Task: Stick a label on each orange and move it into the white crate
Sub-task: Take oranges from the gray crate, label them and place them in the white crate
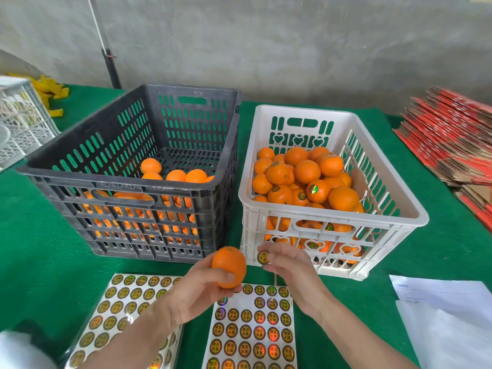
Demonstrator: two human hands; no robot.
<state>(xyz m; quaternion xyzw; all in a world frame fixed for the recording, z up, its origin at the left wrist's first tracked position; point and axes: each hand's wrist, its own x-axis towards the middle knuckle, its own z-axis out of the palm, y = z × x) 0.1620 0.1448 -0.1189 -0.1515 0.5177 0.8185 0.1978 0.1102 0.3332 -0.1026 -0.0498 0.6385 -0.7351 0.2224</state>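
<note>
White crate – labelled oranges heaped; black crate – unlabelled oranges.

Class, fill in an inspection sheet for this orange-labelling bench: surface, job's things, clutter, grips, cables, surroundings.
Surface: green mat covers the table.
Job's things: black crate part-filled with oranges; white crate holds labelled oranges; two label sheets lie nearest.
Clutter: white papers right; red flat cartons far right; white basket left.
Grips: left grip holds an orange; right grip pinches a label.
Cables: thin white line by a black pole, rear left.
Surroundings: grey wall.
</note>
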